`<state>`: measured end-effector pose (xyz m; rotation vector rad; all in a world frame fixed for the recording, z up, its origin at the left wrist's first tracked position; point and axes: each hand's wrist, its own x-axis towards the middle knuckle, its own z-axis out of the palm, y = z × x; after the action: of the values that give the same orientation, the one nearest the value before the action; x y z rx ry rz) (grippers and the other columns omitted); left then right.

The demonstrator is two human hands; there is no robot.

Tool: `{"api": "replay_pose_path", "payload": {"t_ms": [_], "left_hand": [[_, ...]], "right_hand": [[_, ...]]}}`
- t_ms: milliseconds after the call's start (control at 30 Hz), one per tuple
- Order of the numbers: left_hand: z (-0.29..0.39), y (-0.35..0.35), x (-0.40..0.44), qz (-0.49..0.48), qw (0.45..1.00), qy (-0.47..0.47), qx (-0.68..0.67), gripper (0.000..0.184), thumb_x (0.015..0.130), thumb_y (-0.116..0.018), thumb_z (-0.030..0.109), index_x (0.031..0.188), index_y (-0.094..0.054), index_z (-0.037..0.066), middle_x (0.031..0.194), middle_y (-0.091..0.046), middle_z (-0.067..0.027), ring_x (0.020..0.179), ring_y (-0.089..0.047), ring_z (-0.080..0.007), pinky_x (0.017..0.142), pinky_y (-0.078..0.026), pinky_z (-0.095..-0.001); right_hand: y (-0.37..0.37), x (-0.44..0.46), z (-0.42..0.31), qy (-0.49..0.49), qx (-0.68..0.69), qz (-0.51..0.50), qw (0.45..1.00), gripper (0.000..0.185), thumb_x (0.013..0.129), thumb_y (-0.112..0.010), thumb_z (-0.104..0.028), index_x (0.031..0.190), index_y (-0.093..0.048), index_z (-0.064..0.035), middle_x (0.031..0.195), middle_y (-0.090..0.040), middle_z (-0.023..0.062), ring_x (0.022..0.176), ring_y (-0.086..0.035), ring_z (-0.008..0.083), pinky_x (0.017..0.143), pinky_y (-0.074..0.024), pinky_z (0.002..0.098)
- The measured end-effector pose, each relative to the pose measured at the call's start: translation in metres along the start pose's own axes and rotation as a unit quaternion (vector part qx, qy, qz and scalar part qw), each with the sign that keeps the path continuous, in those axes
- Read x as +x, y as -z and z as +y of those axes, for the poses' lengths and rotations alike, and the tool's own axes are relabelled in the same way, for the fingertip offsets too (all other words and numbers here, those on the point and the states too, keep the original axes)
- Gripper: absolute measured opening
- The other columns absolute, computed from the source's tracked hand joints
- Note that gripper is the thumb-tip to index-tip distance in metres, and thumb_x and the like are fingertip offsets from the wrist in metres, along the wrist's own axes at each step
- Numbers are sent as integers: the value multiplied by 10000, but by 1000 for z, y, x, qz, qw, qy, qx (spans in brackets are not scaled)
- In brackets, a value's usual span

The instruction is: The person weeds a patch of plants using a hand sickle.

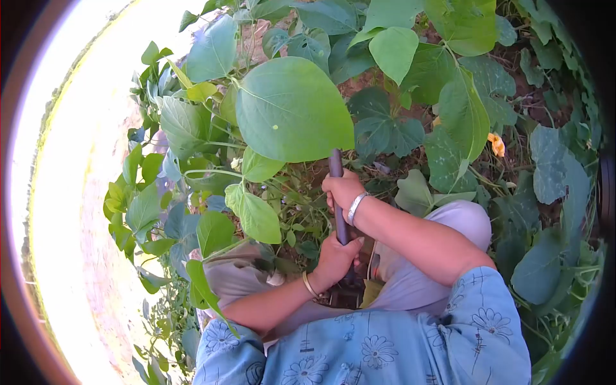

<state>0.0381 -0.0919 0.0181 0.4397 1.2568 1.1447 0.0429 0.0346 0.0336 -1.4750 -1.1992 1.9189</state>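
Holds a dark rod (341,224) just off the centre of the view, toward four o'clock, with both hands. Wraps the right hand (344,190) around the upper stretch, fingers curled over it, and clasps the left hand (337,260) lower down, toward five o'clock, fingers likewise folded around it. Leaves a short length bare between the two. Points the top end toward twelve o'clock, right by the edge of a broad green leaf (292,109); cannot tell whether touching it. Runs the lower end toward six o'clock, into shadow too dark to make out.

Wears a silver-coloured bracelet (356,208) above the right hand and a gold-coloured bangle (309,285) above the left hand. Bends both legs in pale trousers (465,221), with one knee between three and four o'clock and the other leg between seven and eight. Wears a blue top (359,353) at six o'clock, printed with dark outlined flowers and small strokes; cannot tell whether any of these form lettering.

Has an orange-yellow blossom (496,145) between two and three o'clock, near mottled dark leaves (550,170) at three. Faces more leafy stems (183,125) at ten o'clock, and bright, washed-out ground (109,192) at nine.
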Motion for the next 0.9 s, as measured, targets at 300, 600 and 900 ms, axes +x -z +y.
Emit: {"api": "replay_pose_path", "payload": {"t_ms": [300, 600, 900], "left_hand": [[-8, 5, 22, 57, 996, 51, 35, 102, 760, -521, 129, 742, -457, 51, 547, -453, -10, 423, -433, -94, 402, -376, -235], [-37, -7, -39, 39, 981, 190, -15, 223, 758, -530, 165, 577, -464, 52, 527, -475, -32, 457, -462, -111, 431, -401, -258], [-12, -9, -23, 16, 994, 109, -10, 171, 769, -536, 168, 704, -460, 30, 553, -466, -21, 435, -447, -104, 405, -388, -245]], "right_hand": [[2, 33, 27, 27, -52, 11, 998, 160, 636, -545, -49, 764, -458, -5, 543, -479, 48, 387, -468, 134, 364, -389, 265], [13, 14, 93, -148, -179, -68, 970, 161, 672, -541, -49, 786, -499, 58, 617, -539, 126, 443, -536, 194, 393, -441, 305], [0, 16, 43, -135, -114, 97, 980, 134, 617, -526, -37, 724, -447, -16, 540, -470, 57, 380, -453, 150, 334, -361, 276]]}}
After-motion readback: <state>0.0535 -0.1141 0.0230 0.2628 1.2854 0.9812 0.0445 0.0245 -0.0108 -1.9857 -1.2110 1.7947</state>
